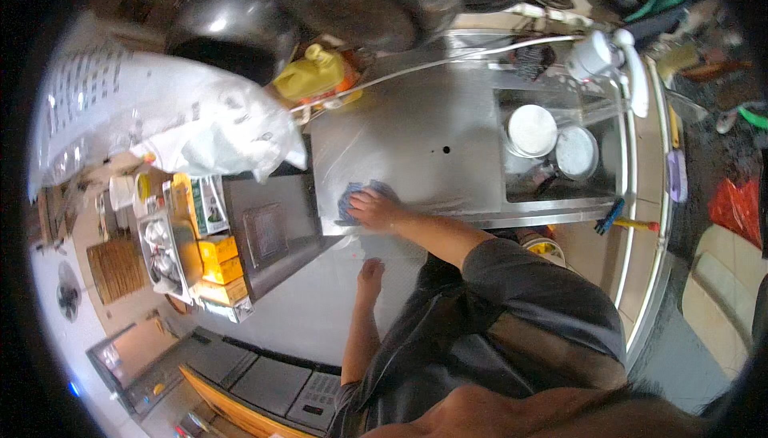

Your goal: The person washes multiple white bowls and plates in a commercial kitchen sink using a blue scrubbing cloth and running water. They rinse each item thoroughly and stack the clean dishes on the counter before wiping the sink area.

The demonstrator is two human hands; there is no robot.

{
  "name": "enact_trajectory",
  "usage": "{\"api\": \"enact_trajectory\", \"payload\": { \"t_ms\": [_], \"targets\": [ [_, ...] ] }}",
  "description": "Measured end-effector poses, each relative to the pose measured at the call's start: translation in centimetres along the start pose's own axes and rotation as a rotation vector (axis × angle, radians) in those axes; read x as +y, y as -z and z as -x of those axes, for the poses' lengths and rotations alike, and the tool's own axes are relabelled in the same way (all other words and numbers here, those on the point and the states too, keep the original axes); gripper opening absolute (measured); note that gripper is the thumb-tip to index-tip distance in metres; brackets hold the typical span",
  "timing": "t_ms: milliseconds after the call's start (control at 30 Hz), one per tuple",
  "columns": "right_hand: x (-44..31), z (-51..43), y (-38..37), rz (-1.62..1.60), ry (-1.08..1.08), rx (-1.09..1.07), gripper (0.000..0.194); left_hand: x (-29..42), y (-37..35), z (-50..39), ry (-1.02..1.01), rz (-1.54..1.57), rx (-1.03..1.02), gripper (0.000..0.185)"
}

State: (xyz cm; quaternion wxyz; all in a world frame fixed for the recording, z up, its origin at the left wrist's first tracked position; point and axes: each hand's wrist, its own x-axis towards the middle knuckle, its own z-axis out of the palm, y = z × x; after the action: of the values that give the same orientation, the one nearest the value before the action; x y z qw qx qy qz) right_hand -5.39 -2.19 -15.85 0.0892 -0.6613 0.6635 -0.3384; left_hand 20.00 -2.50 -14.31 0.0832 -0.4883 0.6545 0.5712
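Under my right hand point(371, 205) is a blue-grey cloth point(348, 203), pressed flat on the near left corner of a stainless steel counter point(408, 132). The fingers lie over the cloth and grip it. My left hand point(371, 275) hangs over the floor, short of the counter's front edge and apart from it. Its fingers look curled, and no object shows in it. Farther right, the counter has a sink point(561, 195), in which a white round container point(533, 130) stands beside a second one point(576, 153). A small dark hole shows in the steel between cloth and sink.
Large metal pans point(354, 9) and a yellow jug point(312, 75) stand at the back. A big white plastic bag point(180, 114) is at the left, above yellow boxes point(219, 261). A white hose point(432, 66) crosses the counter's back. A blue-headed brush point(611, 216) lies beyond the sink.
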Motion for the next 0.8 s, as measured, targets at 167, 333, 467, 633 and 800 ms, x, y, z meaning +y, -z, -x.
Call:
{"api": "enact_trajectory", "payload": {
  "t_ms": [167,333,467,633,800],
  "targets": [
    [3.7,15.9,7.8,0.055,-0.234,-0.022,0.032,4.8,-4.3,-1.9,-0.098,0.086,-0.104,0.029],
    [6.0,28.4,20.4,0.042,-0.724,0.198,0.018,12.4,-10.7,-4.6,-0.220,0.014,-0.291,0.029],
    [9.3,35.3,30.9,0.086,-1.065,0.293,0.020,19.9,-18.0,-5.7,-0.408,-0.225,-0.344,0.026],
    [16.5,40.9,36.7,0.113,-1.236,0.653,0.031,26.9,-27.0,-5.2,-0.510,-0.280,-0.492,0.024],
    [22.6,45.3,35.2,-0.081,-1.337,0.664,0.033,31.6,-33.9,-3.4,-0.447,-0.351,-0.587,0.026]
  ]
}}
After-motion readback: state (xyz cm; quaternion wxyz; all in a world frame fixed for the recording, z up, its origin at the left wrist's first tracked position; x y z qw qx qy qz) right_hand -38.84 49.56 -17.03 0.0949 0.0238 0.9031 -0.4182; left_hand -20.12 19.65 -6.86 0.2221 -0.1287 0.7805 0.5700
